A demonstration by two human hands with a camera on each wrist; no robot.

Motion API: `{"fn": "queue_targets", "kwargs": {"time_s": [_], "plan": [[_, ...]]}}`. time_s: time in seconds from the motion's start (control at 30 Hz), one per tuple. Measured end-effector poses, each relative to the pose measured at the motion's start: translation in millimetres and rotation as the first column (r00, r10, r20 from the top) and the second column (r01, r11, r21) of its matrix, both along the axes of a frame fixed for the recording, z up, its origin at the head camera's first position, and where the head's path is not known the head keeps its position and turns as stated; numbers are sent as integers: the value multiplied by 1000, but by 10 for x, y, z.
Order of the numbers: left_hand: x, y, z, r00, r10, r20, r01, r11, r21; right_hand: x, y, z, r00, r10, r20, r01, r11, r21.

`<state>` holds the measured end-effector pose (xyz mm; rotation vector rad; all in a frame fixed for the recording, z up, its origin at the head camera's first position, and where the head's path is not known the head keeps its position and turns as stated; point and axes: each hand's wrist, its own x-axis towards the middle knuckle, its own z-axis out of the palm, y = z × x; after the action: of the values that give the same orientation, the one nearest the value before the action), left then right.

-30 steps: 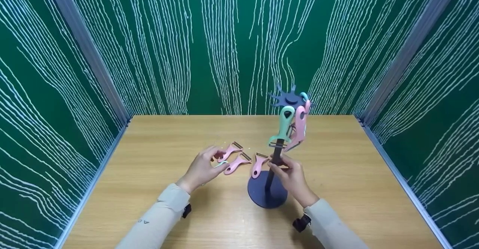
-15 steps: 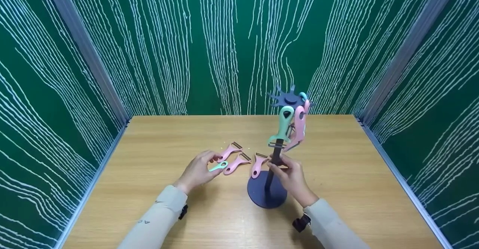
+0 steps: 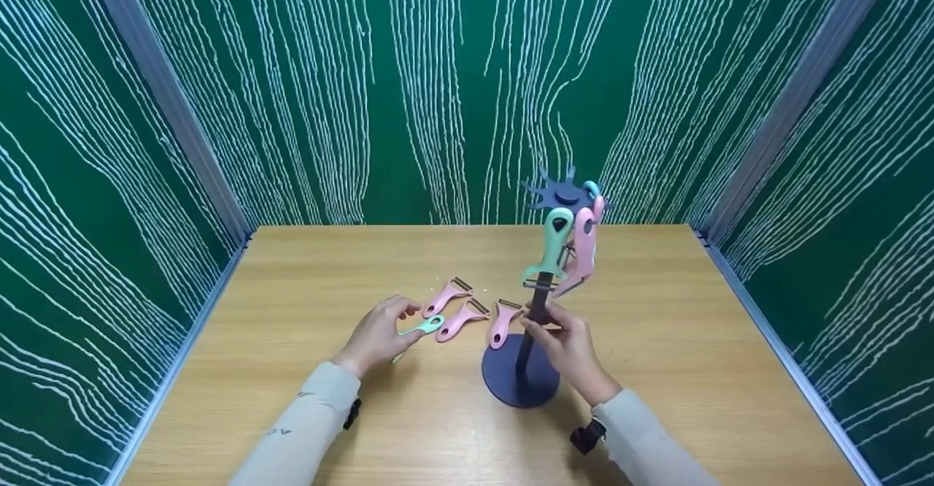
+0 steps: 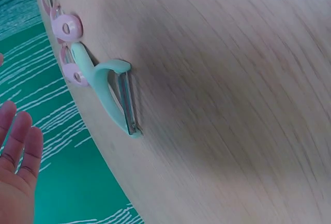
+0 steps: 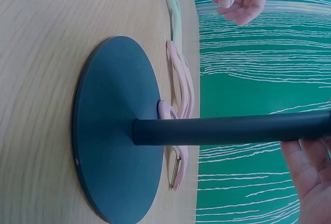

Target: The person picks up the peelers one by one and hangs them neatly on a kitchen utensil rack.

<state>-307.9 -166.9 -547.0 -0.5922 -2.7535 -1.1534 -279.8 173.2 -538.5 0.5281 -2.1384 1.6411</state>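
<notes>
My left hand hovers over a mint green peeler, its fingers loosely bent and holding nothing. In the left wrist view that peeler lies flat on the table, its blade end toward the camera, and the fingers are apart from it. With thumb and fingers, my right hand grips the dark pole of a display stand, whose round base sits on the table. Three pink peelers lie between the hands: one behind, one in the middle, one beside the base.
From the stand's spoked top hang a green peeler, a pink peeler and others partly hidden behind them. Several left spokes carry nothing. Green walls with white wavy lines enclose the wooden table.
My left hand has drawn back left and slightly toward me. The mint green peeler has shifted a little and more of it shows. The right hand and stand have stayed put.
</notes>
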Motion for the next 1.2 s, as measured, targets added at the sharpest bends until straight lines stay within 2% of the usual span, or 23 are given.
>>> {"fn": "queue_targets", "kwargs": {"time_s": [0.13,0.37,0.6,0.9,1.2], "plan": [[-16,-12,-6,1000,6,-2,-6,1000,-19,-1,-2,2,1000,-2,11,2,1000,4],[-77,-13,-36,999,25,46,-24,999,-36,-14,9,8,1000,1,9,-1,1000,21],[-121,-40,-111,999,-1,46,4,998,-58,-22,9,-11,1000,7,-24,-7,1000,17],[-168,-71,-219,998,-12,54,19,991,-131,-14,7,-26,999,-8,-48,9,1000,20],[-200,-78,-277,997,19,77,-6,986,-168,-7,5,-25,1000,10,-4,-10,1000,-14]]}}
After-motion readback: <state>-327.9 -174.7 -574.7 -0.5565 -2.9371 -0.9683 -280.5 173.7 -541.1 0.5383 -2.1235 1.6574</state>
